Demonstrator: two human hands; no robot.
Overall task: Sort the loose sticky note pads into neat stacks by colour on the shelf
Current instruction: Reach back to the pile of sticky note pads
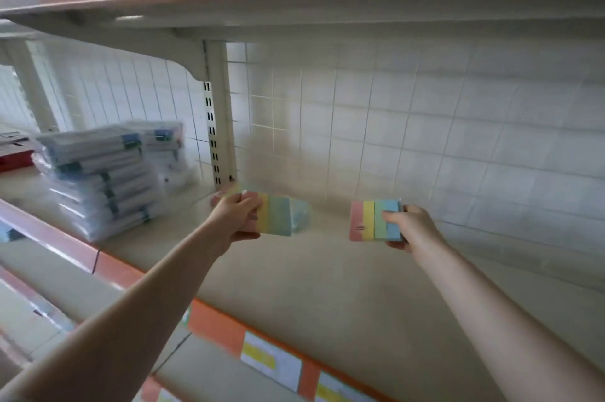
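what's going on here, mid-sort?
A person reaches into a shelf with both hands. The left hand holds one striped sticky note pad by its pink end; the right hand holds a second striped pad by its blue end. Both pads are above the shelf, apart, not yet set down. A stack of plastic-wrapped packs sits to the left.

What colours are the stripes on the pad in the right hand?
Pink, yellow, green, blue stripes on the right pad, clearest in the head view.
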